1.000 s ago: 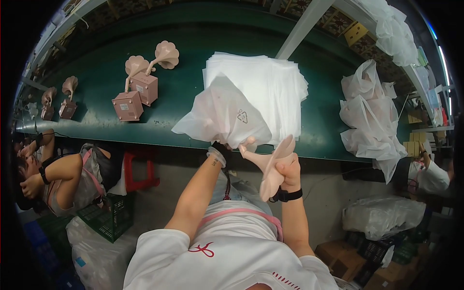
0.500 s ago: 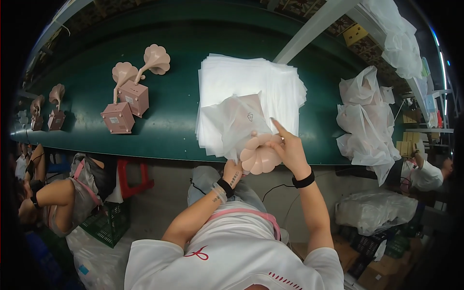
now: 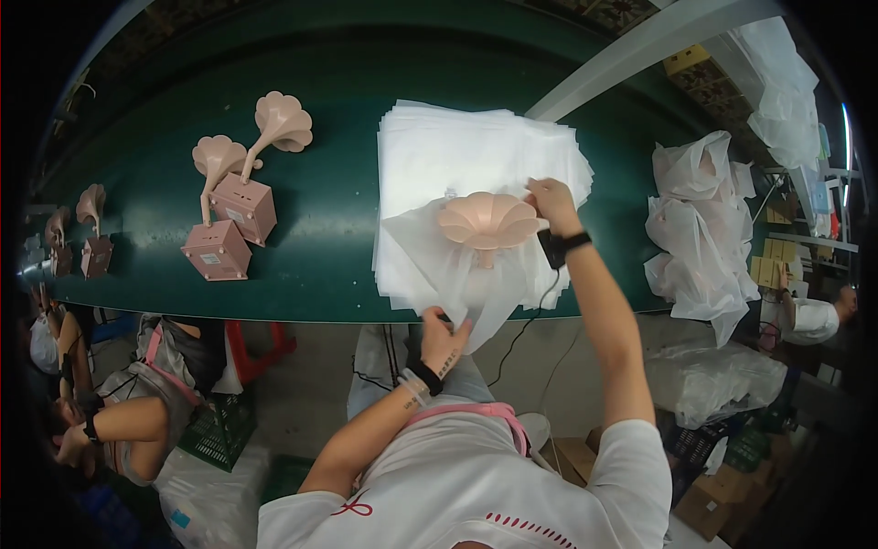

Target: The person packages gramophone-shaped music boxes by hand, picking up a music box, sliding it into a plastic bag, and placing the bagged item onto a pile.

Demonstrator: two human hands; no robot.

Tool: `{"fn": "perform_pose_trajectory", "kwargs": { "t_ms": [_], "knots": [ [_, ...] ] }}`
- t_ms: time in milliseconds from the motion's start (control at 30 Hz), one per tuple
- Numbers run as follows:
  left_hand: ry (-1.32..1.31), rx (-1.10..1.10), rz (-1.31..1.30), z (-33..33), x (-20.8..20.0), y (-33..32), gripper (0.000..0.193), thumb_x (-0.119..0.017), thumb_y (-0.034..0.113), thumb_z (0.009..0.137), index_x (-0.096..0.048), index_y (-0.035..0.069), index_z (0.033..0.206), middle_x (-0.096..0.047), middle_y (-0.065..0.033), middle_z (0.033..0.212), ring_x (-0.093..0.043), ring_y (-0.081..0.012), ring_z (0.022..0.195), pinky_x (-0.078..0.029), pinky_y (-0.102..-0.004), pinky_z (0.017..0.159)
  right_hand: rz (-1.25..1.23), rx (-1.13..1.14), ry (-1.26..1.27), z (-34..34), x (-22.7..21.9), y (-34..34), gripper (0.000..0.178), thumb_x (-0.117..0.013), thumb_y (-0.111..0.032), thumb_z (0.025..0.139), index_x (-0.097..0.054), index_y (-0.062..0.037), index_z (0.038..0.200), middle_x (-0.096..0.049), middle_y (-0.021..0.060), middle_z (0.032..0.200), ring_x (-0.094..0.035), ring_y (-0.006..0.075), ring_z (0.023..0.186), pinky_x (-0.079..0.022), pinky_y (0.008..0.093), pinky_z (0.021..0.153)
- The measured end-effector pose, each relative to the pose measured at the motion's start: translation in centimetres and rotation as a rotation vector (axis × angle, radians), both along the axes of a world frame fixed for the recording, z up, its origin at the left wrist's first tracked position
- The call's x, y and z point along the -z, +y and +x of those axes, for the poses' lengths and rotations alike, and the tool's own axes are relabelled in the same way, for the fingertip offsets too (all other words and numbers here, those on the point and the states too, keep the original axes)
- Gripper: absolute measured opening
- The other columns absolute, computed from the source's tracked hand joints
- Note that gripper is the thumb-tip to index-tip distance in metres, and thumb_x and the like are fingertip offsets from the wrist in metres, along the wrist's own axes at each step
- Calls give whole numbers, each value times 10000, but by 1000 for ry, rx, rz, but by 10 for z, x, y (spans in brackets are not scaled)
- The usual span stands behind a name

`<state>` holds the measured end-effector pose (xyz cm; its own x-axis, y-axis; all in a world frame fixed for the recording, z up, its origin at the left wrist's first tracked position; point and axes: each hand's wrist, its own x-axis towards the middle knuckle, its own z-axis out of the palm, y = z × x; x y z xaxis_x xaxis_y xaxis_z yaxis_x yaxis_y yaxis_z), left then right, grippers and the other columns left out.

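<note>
A pale pink gramophone-shaped piece stands at the front of the table, its fluted horn (image 3: 488,222) turned up. Thin translucent plastic wrapping (image 3: 430,261) surrounds its lower part, so the box base is mostly hidden. My left hand (image 3: 442,346) is closed on the near corner of this wrapping, at the table's edge. Just right of the horn, my right hand (image 3: 556,206) has its fingers curled together; what they pinch, if anything, is too small to make out. Under the piece lies a stack of white translucent sheets or bags (image 3: 466,142).
Two more pink gramophone pieces (image 3: 215,252) lie at the left on the green table (image 3: 338,201), others farther left. Wrapped pieces (image 3: 700,229) are heaped at the right. A grey post (image 3: 631,64) slants overhead. A black cord (image 3: 517,343) hangs near my right wrist. Co-workers sit on both sides.
The gramophone piece has turned so its horn faces up, farther onto the stack. My right hand has left the horn and moved up and right; my left hand now grips the wrapping's near corner.
</note>
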<state>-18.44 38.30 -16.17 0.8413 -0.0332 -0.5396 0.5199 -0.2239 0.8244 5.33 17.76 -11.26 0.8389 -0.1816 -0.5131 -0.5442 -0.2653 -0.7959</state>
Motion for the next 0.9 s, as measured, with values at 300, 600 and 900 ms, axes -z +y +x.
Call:
{"fn": "perform_pose_trajectory", "kwargs": {
  "t_ms": [300,600,900],
  "knots": [
    [-693,152,784,49,-38,7,416,-688,97,678,-471,-7,1017,-447,-178,975,-500,-336,835,-423,-393,703,-629,-163,-501,-158,-37,71,82,-628,-31,758,-585,-2,821,-566,93,712,-554,184,598,-441,277,533],
    [-802,266,649,109,-75,34,469,-712,112,660,-569,147,1105,-472,-170,1040,-502,-327,880,-413,-407,745,-321,-287,-545,-85,-7,41,223,-658,-28,718,-600,15,929,-615,137,851,-608,257,713,-484,336,633],
    [-714,293,421,128,-32,30,359,-700,151,684,-589,121,1024,-567,-119,961,-588,-310,761,-475,-403,653,-181,-504,-541,-73,-1,34,220,-683,-64,695,-607,6,889,-641,171,815,-621,333,730,-497,367,643]
  ]
}}
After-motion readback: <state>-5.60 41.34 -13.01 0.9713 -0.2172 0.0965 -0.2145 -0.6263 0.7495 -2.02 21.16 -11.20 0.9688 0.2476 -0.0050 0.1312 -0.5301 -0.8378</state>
